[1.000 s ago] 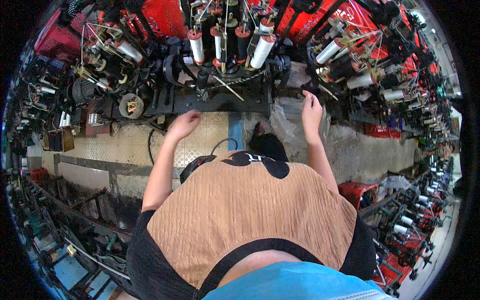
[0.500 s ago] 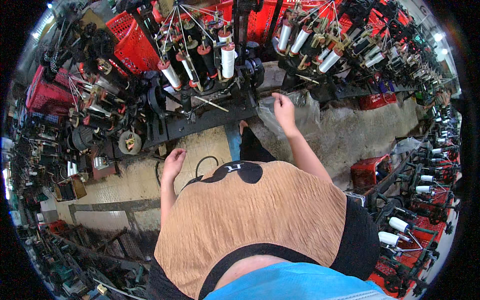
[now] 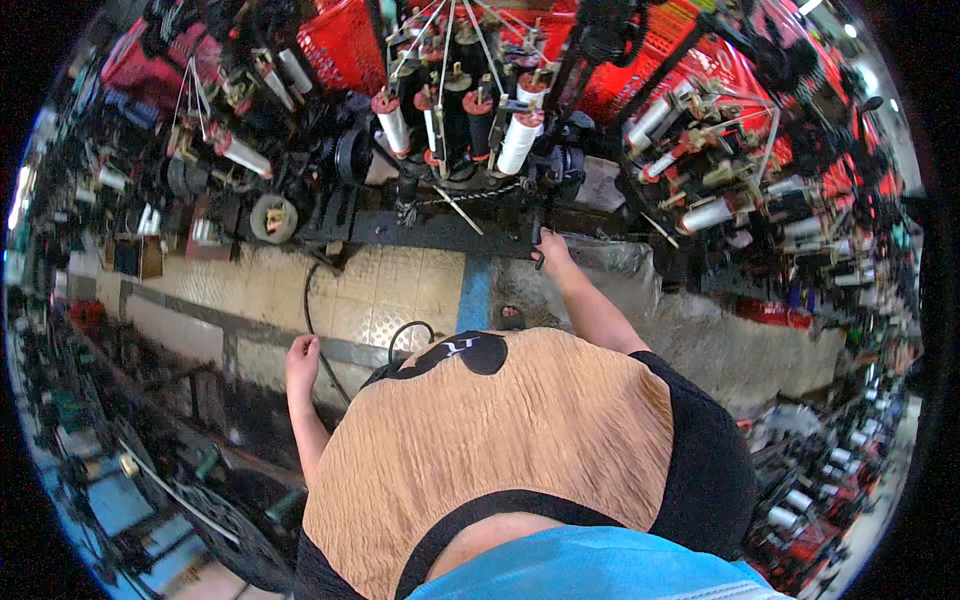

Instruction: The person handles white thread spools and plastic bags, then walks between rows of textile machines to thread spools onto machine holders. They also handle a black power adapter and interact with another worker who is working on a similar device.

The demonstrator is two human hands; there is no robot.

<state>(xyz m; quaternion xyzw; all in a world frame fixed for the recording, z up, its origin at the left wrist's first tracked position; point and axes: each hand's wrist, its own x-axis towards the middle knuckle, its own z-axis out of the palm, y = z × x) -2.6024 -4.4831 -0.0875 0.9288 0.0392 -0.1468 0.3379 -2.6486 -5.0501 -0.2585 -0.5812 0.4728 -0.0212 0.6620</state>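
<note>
My right hand (image 3: 550,249) is closed around a black lever (image 3: 539,262) at the front of a braiding machine. The lever's short end shows below my fingers. On that machine, white spools (image 3: 519,142) and a black spool (image 3: 478,122) with red ends stand in a ring under thin spokes. My left hand (image 3: 303,352) hangs low at the left, away from the machines, its fingers loosely curled with nothing visible in them. A clear plastic sheet (image 3: 620,262) lies just right of my right hand.
More spool machines (image 3: 715,212) line the row on both sides, with red plastic baskets (image 3: 345,45) behind. A dark ledge (image 3: 385,230) runs along their front. A round tub (image 3: 273,218) sits at the left. Black hose (image 3: 310,300) lies on the tiled floor (image 3: 400,285).
My right hand has come down from above the plastic sheet and closed on the lever. My left hand has moved left and lower. The view has shifted over the machines.
</note>
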